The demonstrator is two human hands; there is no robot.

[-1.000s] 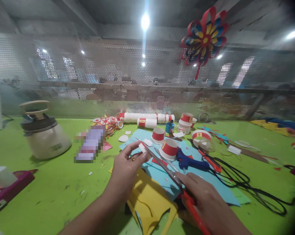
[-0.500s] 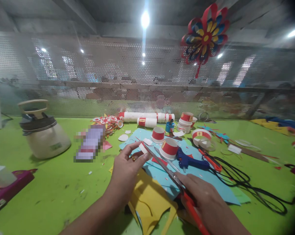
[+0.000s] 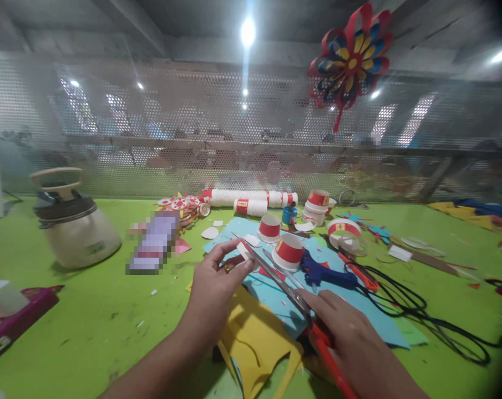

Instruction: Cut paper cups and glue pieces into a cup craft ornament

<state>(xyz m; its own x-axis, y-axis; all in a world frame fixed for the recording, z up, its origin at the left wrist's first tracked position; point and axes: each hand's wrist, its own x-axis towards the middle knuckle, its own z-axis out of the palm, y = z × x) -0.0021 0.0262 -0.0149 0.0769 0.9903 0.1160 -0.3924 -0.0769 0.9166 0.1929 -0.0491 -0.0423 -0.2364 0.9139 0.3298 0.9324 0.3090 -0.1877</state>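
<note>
Between the thumb and fingers of my left hand [image 3: 217, 285] is a small white paper piece [image 3: 246, 252] with a red edge. My right hand [image 3: 350, 332] grips a pair of scissors [image 3: 296, 299] with red handles, its blades pointing up and left to the paper piece. Whether the blades are parted at the paper is hard to make out. Below the hands lies cut yellow paper [image 3: 259, 338], partly over a light blue sheet [image 3: 375, 313]. Two red and white paper cups [image 3: 290, 252] stand just beyond the blades, next to a blue glue gun [image 3: 325, 272].
A black cable [image 3: 417, 299] loops at the right, by a red-handled cutter [image 3: 361, 273]. Stacked cups [image 3: 251, 208] and a long white cup tube [image 3: 242, 198] lie at the back. Left are a large jug [image 3: 78, 233], a blurred-out phone-like object [image 3: 155, 244] and a purple power strip [image 3: 24, 318].
Almost nothing differs. Both hands, the paper piece and the scissors stay in about the same place, and the view has shifted very slightly.
</note>
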